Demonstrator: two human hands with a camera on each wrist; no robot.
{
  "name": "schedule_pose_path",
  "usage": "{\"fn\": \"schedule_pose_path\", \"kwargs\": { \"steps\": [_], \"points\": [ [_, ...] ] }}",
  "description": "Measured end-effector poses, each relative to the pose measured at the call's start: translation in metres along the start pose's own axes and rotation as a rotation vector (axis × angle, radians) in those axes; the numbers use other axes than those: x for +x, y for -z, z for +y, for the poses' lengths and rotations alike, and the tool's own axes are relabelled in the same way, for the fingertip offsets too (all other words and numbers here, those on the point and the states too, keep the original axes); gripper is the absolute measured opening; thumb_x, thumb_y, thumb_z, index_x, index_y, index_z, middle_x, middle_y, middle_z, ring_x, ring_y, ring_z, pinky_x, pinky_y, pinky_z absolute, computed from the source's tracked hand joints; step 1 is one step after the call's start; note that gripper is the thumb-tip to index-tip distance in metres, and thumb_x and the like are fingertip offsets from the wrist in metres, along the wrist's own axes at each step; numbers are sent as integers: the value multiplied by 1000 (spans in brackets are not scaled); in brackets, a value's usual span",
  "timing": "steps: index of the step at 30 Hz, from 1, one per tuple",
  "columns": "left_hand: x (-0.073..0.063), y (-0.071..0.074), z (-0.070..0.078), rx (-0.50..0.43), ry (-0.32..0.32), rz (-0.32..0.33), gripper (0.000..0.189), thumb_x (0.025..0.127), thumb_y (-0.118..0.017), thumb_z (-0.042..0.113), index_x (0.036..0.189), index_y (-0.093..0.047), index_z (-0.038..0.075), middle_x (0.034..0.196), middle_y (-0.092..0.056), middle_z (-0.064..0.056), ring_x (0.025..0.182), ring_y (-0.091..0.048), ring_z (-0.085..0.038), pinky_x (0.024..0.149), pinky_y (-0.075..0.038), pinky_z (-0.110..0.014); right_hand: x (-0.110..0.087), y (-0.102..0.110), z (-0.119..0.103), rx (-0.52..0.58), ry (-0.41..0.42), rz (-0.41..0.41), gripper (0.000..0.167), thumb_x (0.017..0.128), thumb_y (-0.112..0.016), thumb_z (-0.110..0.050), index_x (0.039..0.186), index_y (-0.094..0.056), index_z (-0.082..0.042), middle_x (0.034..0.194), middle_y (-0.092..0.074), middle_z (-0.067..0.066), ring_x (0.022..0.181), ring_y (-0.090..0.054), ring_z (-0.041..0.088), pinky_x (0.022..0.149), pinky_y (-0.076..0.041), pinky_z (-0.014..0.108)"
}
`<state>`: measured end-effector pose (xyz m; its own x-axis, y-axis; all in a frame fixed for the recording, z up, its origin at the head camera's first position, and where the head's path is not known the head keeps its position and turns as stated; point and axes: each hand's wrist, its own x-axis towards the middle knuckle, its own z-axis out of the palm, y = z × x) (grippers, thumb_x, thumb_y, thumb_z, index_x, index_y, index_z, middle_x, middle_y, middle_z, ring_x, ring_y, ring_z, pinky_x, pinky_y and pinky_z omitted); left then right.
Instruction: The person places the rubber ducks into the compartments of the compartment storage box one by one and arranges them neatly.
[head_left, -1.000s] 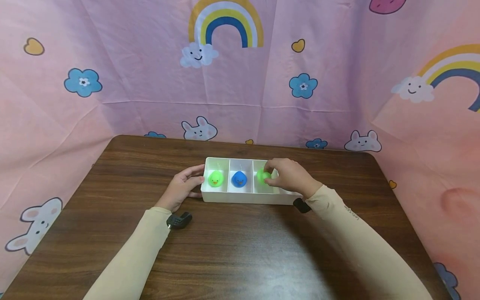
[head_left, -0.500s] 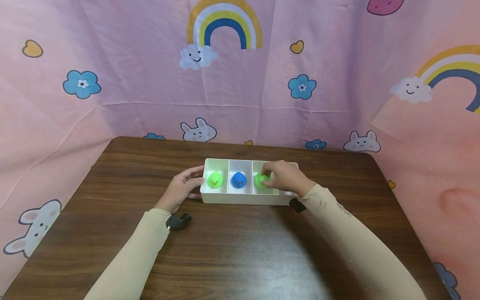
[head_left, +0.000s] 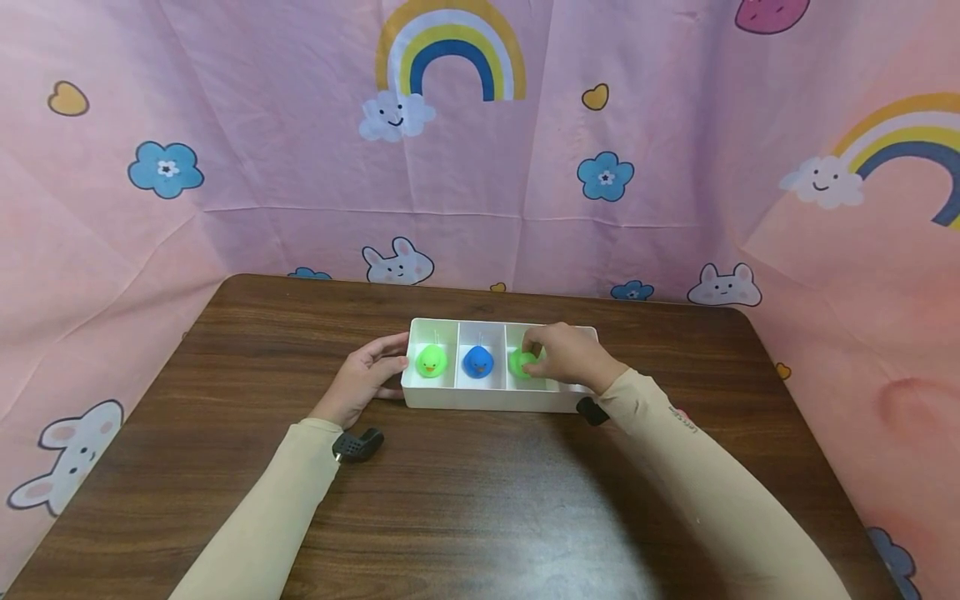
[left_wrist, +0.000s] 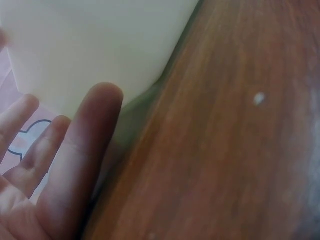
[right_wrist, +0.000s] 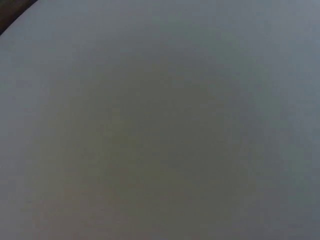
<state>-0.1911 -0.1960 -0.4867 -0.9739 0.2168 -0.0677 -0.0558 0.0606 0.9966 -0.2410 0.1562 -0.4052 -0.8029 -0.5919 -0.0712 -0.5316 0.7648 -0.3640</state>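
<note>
A white divided box [head_left: 480, 399] stands lengthwise across the table, its compartments side by side. In its left compartment sits a light green toy duck [head_left: 431, 361]; beside that, a blue toy duck [head_left: 478, 362] has its own compartment. My right hand [head_left: 576, 357] reaches in from the right and pinches a second green toy duck [head_left: 518, 362] in the third compartment, partly covering it. The box's right end is mostly hidden under that hand. My left hand [head_left: 356, 383] touches the left end of the box, fingers fairly straight; the left wrist view shows its thumb [left_wrist: 95, 130] against the pale wall.
The dark wood table [head_left: 450, 517] has rounded far corners. A pink printed cloth [head_left: 480, 167] hangs close behind and at both sides. Black wrist cameras [head_left: 358, 445] sit at both cuffs. A blurred pale surface [right_wrist: 160, 120] fills nearly the whole right wrist view.
My right hand has shifted slightly left and down, with the green toy duck under its fingers, then stayed nearly still. My left hand and the box have hardly moved.
</note>
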Motion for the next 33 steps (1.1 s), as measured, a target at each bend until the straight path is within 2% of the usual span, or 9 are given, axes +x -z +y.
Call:
{"fn": "schedule_pose_path", "kwargs": {
  "steps": [7, 14, 23, 28, 33],
  "points": [
    [0, 0, -1, -4, -8, 4, 53, 105, -63, 28, 153, -48, 12, 151, -50, -17, 117, -66, -24, 84, -64, -45, 1, -2, -2, -16, 1, -4, 16, 90, -80, -22, 99, -73, -11, 93, -72, 0, 86, -64, 17, 80, -56, 38],
    [0, 0, 0, 5, 5, 9, 52, 104, -64, 28, 153, -49, 13, 151, -52, -14, 119, -65, -28, 84, -64, -45, 4, -5, -2, -6, -44, -36, 21, 92, -79, -23, 107, -73, -10, 100, -73, 3, 95, -65, 19, 89, -56, 41],
    [1, 0, -1, -9, 5, 11, 51, 104, -64, 28, 152, -51, 14, 150, -53, -12, 119, -65, -26, 84, -64, -46, 2, -3, -3, -23, -37, -26, 21, 92, -79, -26, 106, -72, -11, 99, -73, 3, 92, -66, 18, 85, -57, 39],
    [1, 0, -1, 5, 8, 9, 52, 104, -64, 29, 153, -50, 15, 151, -52, -13, 119, -65, -28, 85, -63, -45, -2, 5, -6, -14, -56, -11, 33, 95, -75, -34, 117, -72, -10, 106, -74, 6, 99, -69, 22, 86, -58, 43],
    [0, 0, -1, 4, 6, 1, 52, 105, -63, 29, 153, -49, 14, 152, -51, -13, 120, -64, -27, 86, -63, -44, -16, 24, -9, 15, -115, 50, 41, 97, -73, -40, 126, -69, -12, 114, -72, 6, 110, -67, 27, 94, -56, 49]
  ]
}}
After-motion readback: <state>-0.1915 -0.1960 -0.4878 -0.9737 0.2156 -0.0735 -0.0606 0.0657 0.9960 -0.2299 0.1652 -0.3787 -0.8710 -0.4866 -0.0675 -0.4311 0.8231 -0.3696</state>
